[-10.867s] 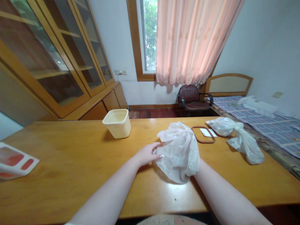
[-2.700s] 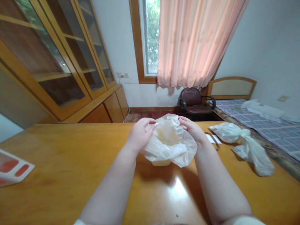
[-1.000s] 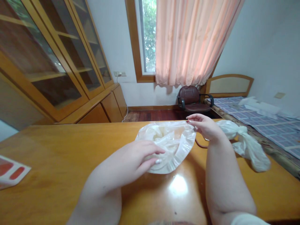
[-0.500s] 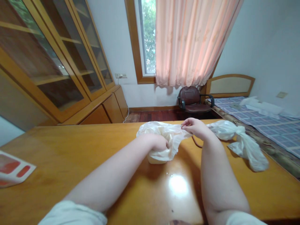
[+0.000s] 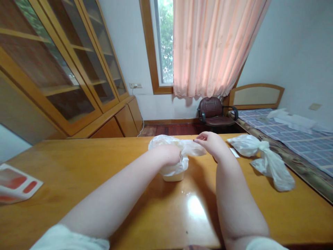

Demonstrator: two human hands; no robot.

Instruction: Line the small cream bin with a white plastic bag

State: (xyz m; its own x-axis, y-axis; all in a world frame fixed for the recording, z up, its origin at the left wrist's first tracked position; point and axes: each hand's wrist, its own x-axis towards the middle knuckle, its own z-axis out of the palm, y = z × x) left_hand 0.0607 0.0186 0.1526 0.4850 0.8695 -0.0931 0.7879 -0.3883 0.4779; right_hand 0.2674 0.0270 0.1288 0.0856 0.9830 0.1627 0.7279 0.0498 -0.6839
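Note:
A thin white plastic bag point(image 5: 173, 169) is draped over a cream-coloured container point(image 5: 173, 177) standing on the wooden table. Only the container's lower edge shows; the bag hides the rest. My left hand point(image 5: 172, 154) is at the bag over the container, fingers curled and closed on the plastic, partly hidden by my wrist. To its right, my right hand point(image 5: 208, 140) pinches a stretched part of the same bag between thumb and fingers.
Right of my arm lies a knotted white plastic bag point(image 5: 264, 147), with a small white card point(image 5: 234, 152) beside it. A white and orange-red box-like item point(image 5: 22, 184) lies at the table's left point(image 5: 85, 159). Beyond are a chair point(image 5: 213, 113) and a bed point(image 5: 293, 135).
My right hand has moved slightly left, along with the bag's stretched part. The bag's loose front flap has drawn in toward the container. The white card has come into view.

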